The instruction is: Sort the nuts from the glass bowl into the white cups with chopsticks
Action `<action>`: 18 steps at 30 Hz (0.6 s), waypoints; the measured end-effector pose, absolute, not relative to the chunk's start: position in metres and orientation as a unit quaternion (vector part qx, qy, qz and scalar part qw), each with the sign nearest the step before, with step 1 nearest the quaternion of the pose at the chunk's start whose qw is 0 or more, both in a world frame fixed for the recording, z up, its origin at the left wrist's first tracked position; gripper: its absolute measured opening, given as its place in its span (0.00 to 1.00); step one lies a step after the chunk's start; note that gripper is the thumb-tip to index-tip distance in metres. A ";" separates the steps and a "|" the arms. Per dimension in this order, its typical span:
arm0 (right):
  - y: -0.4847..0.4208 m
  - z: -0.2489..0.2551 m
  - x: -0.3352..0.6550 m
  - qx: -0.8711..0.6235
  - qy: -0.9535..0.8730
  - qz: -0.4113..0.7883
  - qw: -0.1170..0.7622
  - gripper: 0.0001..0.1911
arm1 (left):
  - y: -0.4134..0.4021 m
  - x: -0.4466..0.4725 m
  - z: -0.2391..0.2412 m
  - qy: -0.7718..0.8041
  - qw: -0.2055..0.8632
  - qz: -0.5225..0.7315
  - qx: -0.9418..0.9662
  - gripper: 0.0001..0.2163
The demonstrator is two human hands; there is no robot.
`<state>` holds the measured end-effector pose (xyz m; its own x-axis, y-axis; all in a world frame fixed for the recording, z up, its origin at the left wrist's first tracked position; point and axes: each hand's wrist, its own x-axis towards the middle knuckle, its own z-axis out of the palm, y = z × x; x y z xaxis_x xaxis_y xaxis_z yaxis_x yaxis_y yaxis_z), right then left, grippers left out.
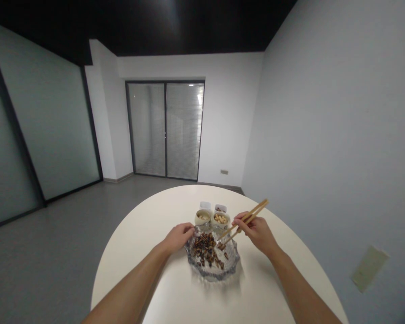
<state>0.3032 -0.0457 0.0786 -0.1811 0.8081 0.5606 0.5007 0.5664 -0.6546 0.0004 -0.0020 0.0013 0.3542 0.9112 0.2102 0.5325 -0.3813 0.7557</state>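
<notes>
My right hand (256, 231) is closed around a pair of wooden chopsticks (246, 218), which slant down to the left. Their tips are inside a clear glass bowl (236, 258) with a wavy rim, by a few small dark brown pieces at its right side. A heap of such glossy brown pieces (205, 247) lies in the left and middle of the bowl; their kind is too small to tell. At the bowl's upper left rim, my left hand (179, 236) holds the edge with curled fingers.
Behind the bowl stand a round cup (203, 217) with pale contents and a cup of yellowish nut-like pieces (221, 218). Farther back are a small white dish (205, 205) and another dish (220, 208) with dark bits. The round white table (138, 243) stands near the right wall.
</notes>
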 end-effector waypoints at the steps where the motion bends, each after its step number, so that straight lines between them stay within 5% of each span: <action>1: -0.046 0.079 0.303 -0.437 -0.754 0.157 0.465 0.16 | -0.002 0.000 0.002 0.471 0.297 0.317 0.768 0.17; 18: -0.052 0.080 0.289 -0.429 -0.781 0.156 0.427 0.12 | -0.006 0.003 0.009 0.471 0.292 0.316 0.770 0.17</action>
<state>0.2889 -0.0523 0.0797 -0.2682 0.8025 0.5329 0.5371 0.5838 -0.6089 0.0026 -0.0063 0.0085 0.3560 0.9102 0.2119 0.5406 -0.3855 0.7478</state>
